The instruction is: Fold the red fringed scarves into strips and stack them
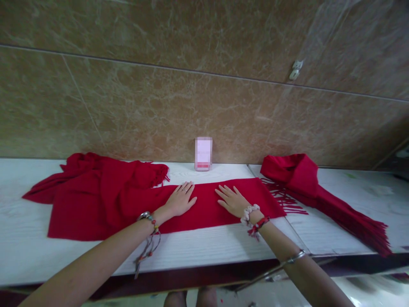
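Note:
A red fringed scarf (204, 209) lies along the white table, smooth in its middle and right part, with its fringe at the right end. Its left part is bunched into loose folds. My left hand (181, 199) rests flat on the scarf near those folds, fingers stretched out. Farther right, my right hand (232, 202) also lies flat on the cloth with fingers spread. Neither hand grips anything. A second piece of red fringed fabric (306, 179), folded over at the top, lies just right of the scarf's fringe.
A phone (203, 154) leans against the brown marbled wall (153, 106) behind the scarf. The white table (198, 247) has a seam toward the right, and its front edge runs below my forearms. A small white fitting (295, 70) sticks to the wall.

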Tool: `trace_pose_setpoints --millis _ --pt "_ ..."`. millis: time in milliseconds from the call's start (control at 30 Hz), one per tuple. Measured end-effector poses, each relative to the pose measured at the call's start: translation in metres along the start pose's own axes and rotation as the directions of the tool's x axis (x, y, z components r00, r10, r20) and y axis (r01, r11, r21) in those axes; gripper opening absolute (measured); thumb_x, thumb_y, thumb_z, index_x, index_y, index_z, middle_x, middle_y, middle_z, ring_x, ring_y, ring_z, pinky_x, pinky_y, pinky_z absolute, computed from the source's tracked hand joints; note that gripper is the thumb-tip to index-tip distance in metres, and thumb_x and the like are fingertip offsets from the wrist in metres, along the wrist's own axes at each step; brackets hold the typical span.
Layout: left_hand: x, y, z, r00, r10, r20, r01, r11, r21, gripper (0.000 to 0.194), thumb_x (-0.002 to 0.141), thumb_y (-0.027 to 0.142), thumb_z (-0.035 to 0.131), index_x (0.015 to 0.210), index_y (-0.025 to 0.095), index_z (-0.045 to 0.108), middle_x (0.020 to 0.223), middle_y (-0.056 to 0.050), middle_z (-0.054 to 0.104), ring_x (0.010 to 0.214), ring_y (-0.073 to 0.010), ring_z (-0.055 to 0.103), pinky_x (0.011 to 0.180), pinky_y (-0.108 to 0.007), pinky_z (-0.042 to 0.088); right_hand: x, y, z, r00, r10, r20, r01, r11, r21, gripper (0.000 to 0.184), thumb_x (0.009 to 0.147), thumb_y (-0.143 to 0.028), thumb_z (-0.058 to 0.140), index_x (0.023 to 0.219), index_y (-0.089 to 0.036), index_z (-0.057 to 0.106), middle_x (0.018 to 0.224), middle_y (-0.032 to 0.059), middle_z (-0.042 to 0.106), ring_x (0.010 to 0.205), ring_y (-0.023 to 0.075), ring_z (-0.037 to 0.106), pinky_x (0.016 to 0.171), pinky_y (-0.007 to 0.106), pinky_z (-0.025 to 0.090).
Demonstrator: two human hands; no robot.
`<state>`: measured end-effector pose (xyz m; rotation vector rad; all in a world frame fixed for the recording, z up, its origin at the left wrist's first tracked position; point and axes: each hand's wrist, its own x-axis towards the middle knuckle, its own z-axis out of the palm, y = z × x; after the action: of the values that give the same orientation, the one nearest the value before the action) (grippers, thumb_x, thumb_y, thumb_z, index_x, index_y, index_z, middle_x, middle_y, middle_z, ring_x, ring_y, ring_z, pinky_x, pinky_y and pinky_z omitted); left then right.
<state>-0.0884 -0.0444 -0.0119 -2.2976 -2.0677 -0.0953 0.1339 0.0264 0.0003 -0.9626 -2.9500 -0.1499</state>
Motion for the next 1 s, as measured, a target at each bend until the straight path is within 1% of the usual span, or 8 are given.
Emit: trace_pose_setpoints --millis 133,267,400,500,600,733,800,1000 --pt "0.001 -0.001 0.002 1.0 -0.01 0.004 0.01 1.0 0.008 0.055 0.087 0.039 0.027 0.132 0.008 0.031 0.14 -0.012 0.026 0.129 -0.0232 0.021 0.104 -0.036 0.019 -0.013 0.044 0.002 0.985 0.174 0.018 -0.173 0.983 -0.067 0.044 0.09 -0.032 0.027 0.132 -0.02 0.035 0.139 0.0083 0.031 0.127 0.0251 0.025 0.099 0.049 0.026" --pt "0.0 0.002 0.0 0.999 -0.039 0.016 0.039 0.999 0.001 0.054 0.087 0.039 0.027 0.133 0.009 0.031 0.14 -0.011 0.025 0.129 -0.0229 0.02 0.104 -0.036 0.019 -0.026 0.087 0.003 0.911 0.412 0.027 -0.409 0.909 -0.086 0.045 0.089 -0.028 0.029 0.131 -0.015 0.035 0.138 0.0116 0.032 0.127 0.0256 0.026 0.099 0.049 0.028" --pt "0.0 0.003 -0.002 1.0 -0.014 0.007 0.014 1.0 0.0 0.055 0.087 0.037 0.028 0.132 0.006 0.031 0.14 -0.013 0.026 0.129 -0.0238 0.021 0.105 -0.036 0.019 -0.029 0.101 -0.005 0.862 0.507 -0.014 -0.506 0.858 -0.089 0.043 0.088 -0.027 0.028 0.127 -0.012 0.04 0.133 0.0165 0.038 0.124 0.0301 0.03 0.094 0.055 0.029" --pt "0.0 0.004 -0.003 1.0 -0.008 0.016 0.007 1.0 0.008 0.054 0.087 0.035 0.03 0.132 0.006 0.032 0.14 -0.014 0.025 0.129 -0.0241 0.021 0.105 -0.037 0.018 -0.021 0.075 -0.011 0.899 0.424 -0.106 -0.428 0.903 -0.022 0.046 0.089 -0.029 0.025 0.129 -0.008 0.037 0.136 0.0179 0.034 0.126 0.0274 0.027 0.099 0.05 0.026" --pt "-0.002 0.005 -0.007 1.0 -0.016 0.005 0.016 1.0 0.001 0.051 0.087 0.032 0.031 0.132 0.007 0.032 0.141 -0.013 0.024 0.13 -0.0236 0.019 0.105 -0.037 0.018 -0.016 0.031 -0.01 0.984 0.152 -0.089 -0.147 0.987 0.059 0.049 0.09 -0.036 0.025 0.132 -0.013 0.033 0.14 0.0117 0.028 0.129 0.0241 0.022 0.101 0.046 0.026" --pt "-0.005 0.004 -0.011 0.984 0.176 0.02 -0.175 0.984 -0.035 0.046 0.088 0.03 0.03 0.132 0.02 0.032 0.142 -0.006 0.023 0.13 -0.0192 0.017 0.105 -0.036 0.016 -0.023 0.0 -0.003 1.0 -0.008 -0.029 0.009 0.999 0.038 0.048 0.089 -0.039 0.027 0.131 -0.017 0.037 0.138 0.0085 0.034 0.128 0.0241 0.024 0.102 0.049 0.021" --pt "-0.005 0.003 -0.011 0.966 0.253 0.053 -0.251 0.967 -0.051 0.043 0.089 0.032 0.029 0.132 0.025 0.033 0.142 -0.003 0.024 0.13 -0.0182 0.018 0.105 -0.037 0.016 -0.032 0.009 0.0 0.999 0.029 -0.025 -0.029 1.0 0.012 0.046 0.089 -0.037 0.027 0.13 -0.018 0.038 0.138 0.0075 0.034 0.128 0.0241 0.024 0.102 0.05 0.021" --pt "-0.004 0.0 -0.009 0.965 0.253 0.075 -0.25 0.967 -0.05 0.044 0.09 0.033 0.029 0.132 0.025 0.032 0.141 -0.005 0.024 0.13 -0.0194 0.019 0.104 -0.039 0.016 -0.065 0.081 0.006 0.95 0.313 0.021 -0.313 0.95 -0.01 0.045 0.089 -0.032 0.027 0.132 -0.02 0.034 0.14 0.0084 0.028 0.128 0.0246 0.024 0.099 0.05 0.027"
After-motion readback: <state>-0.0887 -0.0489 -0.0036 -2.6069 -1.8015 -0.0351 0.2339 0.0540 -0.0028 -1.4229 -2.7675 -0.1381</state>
